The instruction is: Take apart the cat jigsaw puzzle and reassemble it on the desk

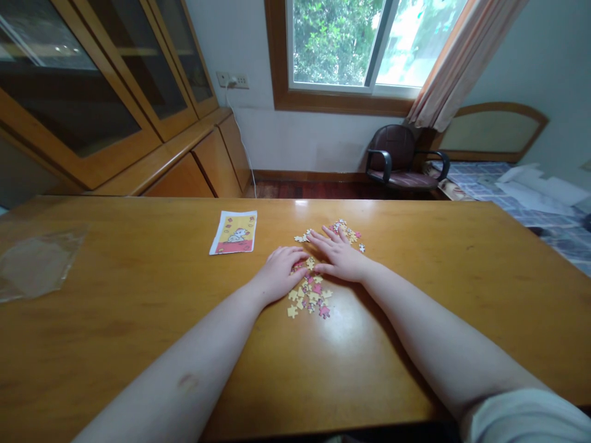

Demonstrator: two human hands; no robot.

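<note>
Loose jigsaw puzzle pieces, yellow, pink and white, lie in a small heap on the wooden table. My left hand rests over the left side of this heap, fingers loosely curved and apart, hiding some pieces beneath. Beyond the heap, my right hand lies with fingers spread, its fingertips at a second cluster of pieces. A few white-looking pieces sit just ahead of both hands. To the left is a picture card with a white cartoon animal on yellow and pink.
A clear plastic bag lies at the table's left side. Past the table's far edge stand a brown armchair and a bed. A glass-doored wooden cabinet lines the left, and a window is ahead.
</note>
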